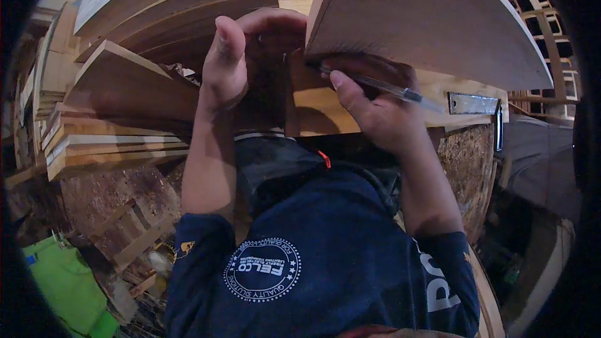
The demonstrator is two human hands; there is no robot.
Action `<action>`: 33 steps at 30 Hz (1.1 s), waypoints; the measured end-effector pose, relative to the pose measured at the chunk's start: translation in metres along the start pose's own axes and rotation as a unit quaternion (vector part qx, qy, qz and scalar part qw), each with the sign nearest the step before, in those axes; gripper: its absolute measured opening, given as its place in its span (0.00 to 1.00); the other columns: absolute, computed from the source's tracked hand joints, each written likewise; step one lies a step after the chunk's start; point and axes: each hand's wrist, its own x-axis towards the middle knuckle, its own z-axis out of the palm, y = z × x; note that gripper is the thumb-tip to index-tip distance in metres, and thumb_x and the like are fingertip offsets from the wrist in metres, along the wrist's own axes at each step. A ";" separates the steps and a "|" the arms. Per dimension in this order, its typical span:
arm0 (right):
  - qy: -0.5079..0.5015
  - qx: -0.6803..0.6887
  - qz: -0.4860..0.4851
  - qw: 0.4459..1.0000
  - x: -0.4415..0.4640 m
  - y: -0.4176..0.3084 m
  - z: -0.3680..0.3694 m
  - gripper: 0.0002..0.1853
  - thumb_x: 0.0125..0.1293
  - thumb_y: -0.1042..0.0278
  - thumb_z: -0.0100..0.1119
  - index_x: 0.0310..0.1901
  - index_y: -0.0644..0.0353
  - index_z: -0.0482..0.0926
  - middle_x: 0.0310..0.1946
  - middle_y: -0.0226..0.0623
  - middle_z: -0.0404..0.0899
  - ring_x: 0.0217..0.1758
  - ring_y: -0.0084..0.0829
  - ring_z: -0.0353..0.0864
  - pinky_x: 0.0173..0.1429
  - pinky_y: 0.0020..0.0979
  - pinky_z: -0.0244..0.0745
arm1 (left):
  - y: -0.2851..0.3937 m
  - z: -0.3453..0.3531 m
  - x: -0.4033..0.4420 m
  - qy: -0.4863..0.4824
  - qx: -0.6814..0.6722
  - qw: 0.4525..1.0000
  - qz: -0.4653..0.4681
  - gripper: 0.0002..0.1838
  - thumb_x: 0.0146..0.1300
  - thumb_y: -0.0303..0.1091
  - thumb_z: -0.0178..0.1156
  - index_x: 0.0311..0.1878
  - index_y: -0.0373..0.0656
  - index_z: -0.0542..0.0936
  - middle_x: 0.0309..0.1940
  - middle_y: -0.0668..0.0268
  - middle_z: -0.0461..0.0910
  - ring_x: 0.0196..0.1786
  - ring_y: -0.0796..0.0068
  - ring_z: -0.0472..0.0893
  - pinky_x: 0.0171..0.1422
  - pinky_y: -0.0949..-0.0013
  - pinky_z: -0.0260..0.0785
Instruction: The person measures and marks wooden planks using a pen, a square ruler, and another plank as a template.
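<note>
My left hand (226, 66) has its thumb raised and apart from its fingers. Those fingers curve toward the near end of a large wooden board (419, 22), and their tips are hard to make out. In my right hand (382, 109) is a clear pen (394, 91), pinched between thumb and fingers close to the board's lower corner. Beneath this board lies a lighter piece of wood (325, 112), where a metal square (472, 104) rests toward the right end.
Stacked planks (119, 144) stand at the left, with more long boards (206, 0) behind. A bright green cloth (69, 288) lies at the lower left, near wood scraps (144, 244). Grey fabric (538, 156) shows at the right.
</note>
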 end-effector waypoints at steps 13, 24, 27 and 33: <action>0.010 0.019 -0.010 1.000 0.000 -0.002 0.001 0.11 0.67 0.63 0.67 0.45 0.61 0.89 0.44 0.43 0.90 0.50 0.39 0.90 0.59 0.35 0.81 | 0.001 -0.003 -0.001 0.014 0.071 0.997 -0.004 0.56 0.68 0.80 0.35 0.63 0.26 0.76 0.57 0.50 0.83 0.63 0.59 0.81 0.72 0.56 0.68; 0.024 -0.054 -0.034 0.998 -0.001 -0.001 0.002 0.10 0.67 0.67 0.66 0.44 0.64 0.88 0.41 0.42 0.90 0.46 0.35 0.89 0.54 0.34 0.82 | 0.011 -0.003 0.001 0.016 0.164 0.986 -0.024 0.57 0.65 0.81 0.44 0.62 0.23 0.76 0.56 0.50 0.83 0.61 0.58 0.82 0.71 0.56 0.70; 0.036 -0.065 -0.038 0.997 -0.002 -0.004 0.005 0.09 0.67 0.71 0.67 0.44 0.65 0.88 0.39 0.41 0.90 0.45 0.31 0.89 0.53 0.33 0.83 | 0.017 0.001 0.002 0.012 0.193 0.981 -0.033 0.58 0.63 0.82 0.47 0.61 0.23 0.76 0.55 0.49 0.84 0.60 0.59 0.83 0.69 0.57 0.71; 0.049 0.027 0.003 0.998 -0.002 -0.009 0.007 0.09 0.66 0.69 0.67 0.43 0.64 0.88 0.39 0.41 0.90 0.45 0.33 0.89 0.53 0.34 0.83 | 0.023 0.001 0.005 0.003 0.175 0.983 -0.062 0.59 0.61 0.83 0.48 0.60 0.22 0.77 0.54 0.49 0.84 0.58 0.60 0.84 0.67 0.59 0.73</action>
